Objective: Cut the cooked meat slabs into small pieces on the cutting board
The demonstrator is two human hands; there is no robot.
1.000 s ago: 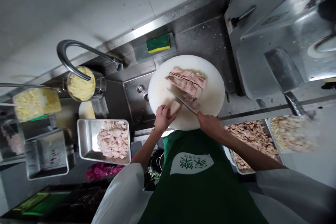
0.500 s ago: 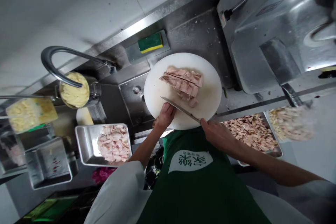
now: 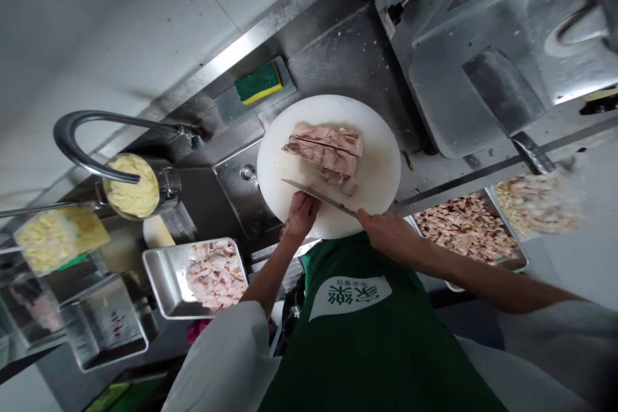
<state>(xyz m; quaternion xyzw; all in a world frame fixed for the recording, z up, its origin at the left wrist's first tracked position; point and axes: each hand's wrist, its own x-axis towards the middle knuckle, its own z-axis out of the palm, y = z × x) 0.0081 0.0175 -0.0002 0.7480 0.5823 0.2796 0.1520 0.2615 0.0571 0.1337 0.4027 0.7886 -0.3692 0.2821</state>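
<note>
A round white cutting board [image 3: 379,161] bears a slab of pale pink meat [image 3: 323,148], cut lengthwise, with smaller pieces at its near side. My right hand [image 3: 383,232] is closed round the handle of a kitchen knife [image 3: 321,196]. The blade points left across the near part of the board, apart from the slab. My left hand [image 3: 302,214] is closed, its fingertips bunched against the near side of the blade. Whatever those fingers may hold is hidden.
Left of the board are a sink [image 3: 244,196], a curved faucet [image 3: 96,117], a pot of yellow slices [image 3: 132,187] and a metal tray of cut meat [image 3: 164,280]. A green sponge [image 3: 259,82] lies behind. On the right are a cleaver [image 3: 505,90] and a tray of chopped meat [image 3: 466,228].
The view has shifted and turned slightly, so the board and hands appear a little further left. Both hands keep nearly the same pose, with the knife still in my right hand.
</note>
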